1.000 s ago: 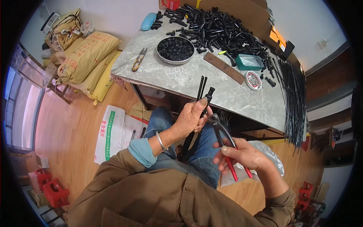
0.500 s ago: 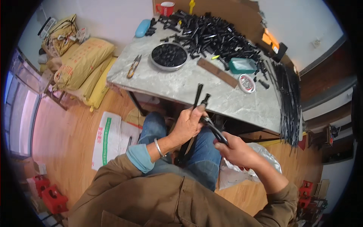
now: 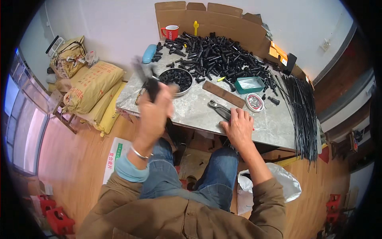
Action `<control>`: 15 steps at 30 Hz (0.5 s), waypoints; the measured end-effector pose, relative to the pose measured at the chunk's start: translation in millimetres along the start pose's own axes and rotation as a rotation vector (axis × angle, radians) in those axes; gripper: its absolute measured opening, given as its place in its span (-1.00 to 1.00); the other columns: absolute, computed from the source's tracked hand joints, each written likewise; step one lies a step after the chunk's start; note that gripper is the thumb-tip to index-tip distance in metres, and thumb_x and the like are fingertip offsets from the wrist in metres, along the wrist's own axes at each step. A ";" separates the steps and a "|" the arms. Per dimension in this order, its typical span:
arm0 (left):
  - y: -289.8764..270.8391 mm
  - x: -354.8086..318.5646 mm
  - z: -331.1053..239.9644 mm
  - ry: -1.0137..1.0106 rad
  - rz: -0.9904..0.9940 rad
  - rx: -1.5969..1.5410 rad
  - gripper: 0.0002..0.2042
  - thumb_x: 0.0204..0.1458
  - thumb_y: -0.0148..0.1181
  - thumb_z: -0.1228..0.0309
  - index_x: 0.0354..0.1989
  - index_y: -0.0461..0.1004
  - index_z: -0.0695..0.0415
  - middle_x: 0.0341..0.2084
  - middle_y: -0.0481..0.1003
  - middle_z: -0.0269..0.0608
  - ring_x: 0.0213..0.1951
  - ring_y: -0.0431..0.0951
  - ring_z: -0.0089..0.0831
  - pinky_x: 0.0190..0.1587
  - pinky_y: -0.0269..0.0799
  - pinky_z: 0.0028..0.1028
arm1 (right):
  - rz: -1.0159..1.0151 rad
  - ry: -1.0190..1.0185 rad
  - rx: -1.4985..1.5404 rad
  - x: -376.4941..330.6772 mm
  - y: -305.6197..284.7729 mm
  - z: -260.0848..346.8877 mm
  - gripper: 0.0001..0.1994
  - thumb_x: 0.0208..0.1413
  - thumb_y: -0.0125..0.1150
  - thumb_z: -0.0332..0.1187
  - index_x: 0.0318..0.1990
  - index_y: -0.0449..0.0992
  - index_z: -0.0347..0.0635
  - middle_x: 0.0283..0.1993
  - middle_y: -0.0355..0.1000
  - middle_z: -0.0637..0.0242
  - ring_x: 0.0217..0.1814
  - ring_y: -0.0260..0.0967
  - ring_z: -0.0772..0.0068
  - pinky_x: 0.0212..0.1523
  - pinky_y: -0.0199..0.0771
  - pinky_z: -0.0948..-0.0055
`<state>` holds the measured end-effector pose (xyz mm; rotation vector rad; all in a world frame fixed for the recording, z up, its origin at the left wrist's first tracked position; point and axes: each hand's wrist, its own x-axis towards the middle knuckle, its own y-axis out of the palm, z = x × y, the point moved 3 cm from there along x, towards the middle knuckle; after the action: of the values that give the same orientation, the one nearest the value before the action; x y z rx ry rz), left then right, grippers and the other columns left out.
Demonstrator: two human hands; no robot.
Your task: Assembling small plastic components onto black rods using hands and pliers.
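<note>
I sit at a grey marble table [image 3: 191,111]. My left hand [image 3: 153,113] is raised over the table's left part and grips a few thin black rods [image 3: 145,77], which are blurred by motion and point up toward a metal bowl [image 3: 177,79] of small black parts. My right hand [image 3: 238,127] rests on the table's near edge, lying over the handles of a pair of pliers [image 3: 218,107]. The pliers' grey jaws stick out to the upper left, and a bit of red handle shows by my fingers.
A big pile of black tubes [image 3: 215,55] fills the table's back, with a red mug [image 3: 171,32], teal box [image 3: 249,84], round tin [image 3: 254,101] and wooden strip [image 3: 223,93]. Long black rods [image 3: 302,111] hang off the right edge. Sacks [image 3: 91,85] lie on the left.
Both hands have come up from my lap. The right hand has brought the pliers down onto the table, and the left hand has swung the black rods up toward the bowl.
</note>
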<state>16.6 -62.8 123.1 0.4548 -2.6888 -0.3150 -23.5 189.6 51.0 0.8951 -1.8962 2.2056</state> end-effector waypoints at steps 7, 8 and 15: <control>-71.6 24.3 31.1 -0.261 -0.265 -0.681 -0.71 0.15 0.14 0.12 -0.50 0.32 0.01 -0.66 0.24 -0.44 -0.68 0.19 -0.60 -0.60 0.17 -0.57 | 0.795 0.491 1.715 -136.2 -11.5 86.2 -0.63 0.12 0.19 -0.41 0.11 0.41 -0.13 -0.04 0.43 0.22 -0.11 0.43 0.41 -0.13 0.48 0.42; -74.0 13.7 54.9 -0.429 -0.333 -0.777 -0.70 0.14 0.16 0.11 -0.51 0.30 -0.01 -0.65 0.23 -0.44 -0.67 0.18 -0.60 -0.60 0.16 -0.58 | 0.761 0.537 1.858 -146.4 -11.4 78.9 -0.58 0.14 0.19 -0.36 0.17 0.35 -0.10 0.00 0.40 0.20 -0.11 0.44 0.39 -0.16 0.51 0.40; -13.5 -164.5 144.0 -1.388 0.296 -0.465 -0.39 0.16 -0.12 -0.18 -0.18 0.44 0.26 -0.31 0.52 -0.11 -0.25 0.54 -0.27 -0.22 0.52 -0.30 | -0.168 0.907 1.642 -170.9 -26.9 -17.0 -0.66 0.28 -0.08 -0.06 -0.21 0.40 -0.17 -0.36 0.38 0.29 -0.51 0.37 0.47 -0.57 0.46 0.45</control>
<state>103.6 5.3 -66.0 -0.5369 -3.6239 -1.5845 122.6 261.6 -9.6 -0.0863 0.5402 2.8560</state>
